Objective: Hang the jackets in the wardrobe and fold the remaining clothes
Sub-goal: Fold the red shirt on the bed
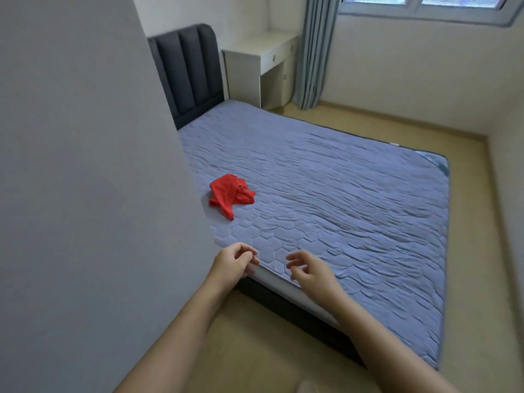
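Spreading wide, the quilted mattress (354,194) bears a crumpled red garment (228,192) near its left side, long axis toward the near edge, narrow end nearest; left hand (235,259) and right hand (309,269) hover over that edge, loosely curled, empty.

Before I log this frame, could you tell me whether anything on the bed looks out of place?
Yes: a red garment lies crumpled on the quilted bed cover, near its left side, unfolded. At the far right corner the cover leaves the mattress corner bare. The left hand and right hand hold nothing.
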### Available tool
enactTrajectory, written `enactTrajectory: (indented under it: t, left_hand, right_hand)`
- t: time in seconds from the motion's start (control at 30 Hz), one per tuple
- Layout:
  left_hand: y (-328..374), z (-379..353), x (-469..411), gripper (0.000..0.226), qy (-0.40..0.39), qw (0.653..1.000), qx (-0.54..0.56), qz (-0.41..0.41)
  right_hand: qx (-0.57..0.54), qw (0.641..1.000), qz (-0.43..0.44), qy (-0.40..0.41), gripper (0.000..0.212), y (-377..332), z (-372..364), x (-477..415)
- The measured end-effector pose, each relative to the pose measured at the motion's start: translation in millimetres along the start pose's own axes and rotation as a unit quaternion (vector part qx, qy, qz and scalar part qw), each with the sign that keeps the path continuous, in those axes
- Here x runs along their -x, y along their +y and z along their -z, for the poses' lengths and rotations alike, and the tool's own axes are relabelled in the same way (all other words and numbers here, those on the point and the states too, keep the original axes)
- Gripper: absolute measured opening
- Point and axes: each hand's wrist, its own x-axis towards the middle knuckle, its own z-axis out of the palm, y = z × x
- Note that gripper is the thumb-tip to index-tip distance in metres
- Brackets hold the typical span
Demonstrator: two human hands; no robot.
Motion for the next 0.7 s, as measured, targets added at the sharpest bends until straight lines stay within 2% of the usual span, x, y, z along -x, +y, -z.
enactTrajectory:
  t: [0.23, 0.37, 0.57, 0.7]
  left_hand:
    - [-24.3, -44.3, -176.4, 0.020, 0.036, 0.993, 0.011, 0.111]
    - [-59.3, -52.9, -266.4, 0.017, 0.086, 0.979, -0.018, 0.182]
    - [-161.2, -60.9, -420.1, 0.017, 0.102, 0.956, -0.051, 0.270]
    - [-235.9, -65.2, -514.4, 0.007, 0.087, 0.942, -0.131, 0.296]
  right_hand:
    - [-0.005, 0.996, -0.085, -0.028, 0.019, 58.5, 30.1, -169.5]
    - [0.063, 0.990, -0.103, -0.074, 0.027, 85.6, 26.2, -272.7]
    - [0.165, 0.972, -0.098, -0.133, 0.043, 170.2, -26.2, -422.6]
    - [0.191, 0.963, -0.112, -0.155, 0.051, 236.7, -76.3, -492.9]
